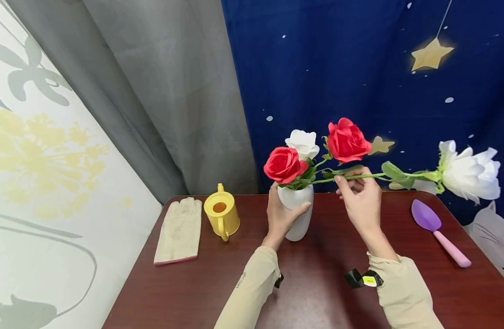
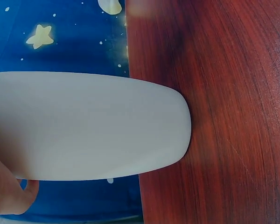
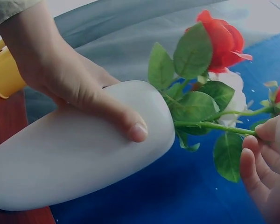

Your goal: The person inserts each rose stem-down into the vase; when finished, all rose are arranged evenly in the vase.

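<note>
A white vase (image 1: 296, 219) stands on the dark red table (image 1: 317, 283) with two red roses (image 1: 284, 164) and a white rose (image 1: 303, 142) in it. My left hand (image 1: 282, 212) grips the vase, thumb across its front. In the right wrist view that left hand (image 3: 84, 88) wraps the vase (image 3: 74, 158) below a red rose (image 3: 221, 39). My right hand (image 1: 344, 183) pinches the green stem (image 1: 367, 175) of another white rose (image 1: 469, 171), held level, bloom to the right. The stem (image 3: 214, 126) reaches the leaves at the vase mouth. The left wrist view shows the vase (image 2: 93, 126) close up.
A yellow watering can (image 1: 221, 214) and a beige glove (image 1: 179, 230) lie left of the vase. A purple scoop with a pink handle (image 1: 437, 230) lies at the right. A blue starry cloth (image 1: 358, 68) and grey curtain (image 1: 153, 91) hang behind.
</note>
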A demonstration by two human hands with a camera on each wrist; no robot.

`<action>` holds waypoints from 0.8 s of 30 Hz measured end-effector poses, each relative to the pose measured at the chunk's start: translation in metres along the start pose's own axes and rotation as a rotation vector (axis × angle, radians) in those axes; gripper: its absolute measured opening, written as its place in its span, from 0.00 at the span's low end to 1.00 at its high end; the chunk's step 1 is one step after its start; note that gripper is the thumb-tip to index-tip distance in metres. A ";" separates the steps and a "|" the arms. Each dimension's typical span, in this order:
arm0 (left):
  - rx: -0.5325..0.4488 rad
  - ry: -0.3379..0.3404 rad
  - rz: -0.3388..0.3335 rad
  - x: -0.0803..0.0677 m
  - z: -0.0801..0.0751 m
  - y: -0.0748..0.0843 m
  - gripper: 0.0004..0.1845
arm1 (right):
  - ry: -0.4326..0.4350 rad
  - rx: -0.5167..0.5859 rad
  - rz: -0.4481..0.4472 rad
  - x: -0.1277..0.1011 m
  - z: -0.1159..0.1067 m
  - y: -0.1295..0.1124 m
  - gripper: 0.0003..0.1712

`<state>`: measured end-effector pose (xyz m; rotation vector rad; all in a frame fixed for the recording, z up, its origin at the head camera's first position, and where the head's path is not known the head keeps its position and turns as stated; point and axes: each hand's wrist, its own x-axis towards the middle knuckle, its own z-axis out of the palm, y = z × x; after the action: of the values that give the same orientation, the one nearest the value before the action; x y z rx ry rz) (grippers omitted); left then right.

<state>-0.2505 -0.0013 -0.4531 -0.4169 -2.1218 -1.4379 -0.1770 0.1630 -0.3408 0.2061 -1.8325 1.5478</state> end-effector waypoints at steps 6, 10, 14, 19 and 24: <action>-0.003 -0.005 -0.008 0.000 0.001 0.001 0.48 | -0.060 -0.149 0.015 0.003 0.008 0.021 0.10; -0.009 0.001 -0.008 0.000 0.001 0.001 0.48 | -0.067 -0.190 -0.005 0.000 0.015 0.028 0.10; -0.005 0.011 -0.010 0.000 0.002 0.002 0.48 | -0.079 -0.201 -0.022 -0.002 0.021 0.031 0.10; 0.004 0.019 -0.021 -0.001 0.002 0.003 0.49 | -0.098 -0.224 -0.039 -0.004 0.027 0.035 0.09; 0.000 0.015 -0.027 -0.002 0.001 0.002 0.48 | -0.116 -0.252 -0.033 -0.004 0.031 0.036 0.08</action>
<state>-0.2480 0.0010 -0.4527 -0.3782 -2.1231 -1.4512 -0.2065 0.1427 -0.3730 0.2098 -2.0834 1.2900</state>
